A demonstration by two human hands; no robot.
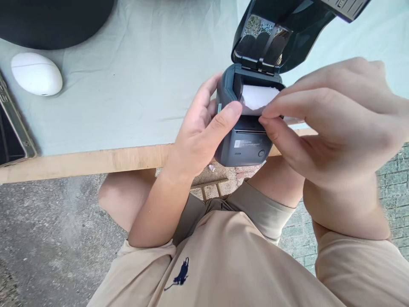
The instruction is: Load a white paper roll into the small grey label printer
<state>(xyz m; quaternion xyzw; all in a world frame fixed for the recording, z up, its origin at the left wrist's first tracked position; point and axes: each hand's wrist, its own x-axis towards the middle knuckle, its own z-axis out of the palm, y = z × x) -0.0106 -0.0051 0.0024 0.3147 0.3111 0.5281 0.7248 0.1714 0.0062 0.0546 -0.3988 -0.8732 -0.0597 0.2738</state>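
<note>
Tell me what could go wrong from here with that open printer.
The small dark-grey plastic printer is held at the pale wooden table edge; if the grip of the left hand slips, it might fall.
The glossy black plastic lid is hinged open, so it could swing onto the right hand.
The white paper roll looks ragged near the pinching fingertips; a tug might tear it.

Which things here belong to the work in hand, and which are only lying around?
In the work:
dark grey, boxy plastic printer, held in the left hand
its open, glossy dark lid
white paper inside, at the right hand

Lying around:
white, oval computer mouse
black, round-edged object, partly visible
dark, flat device with metallic edge
</note>
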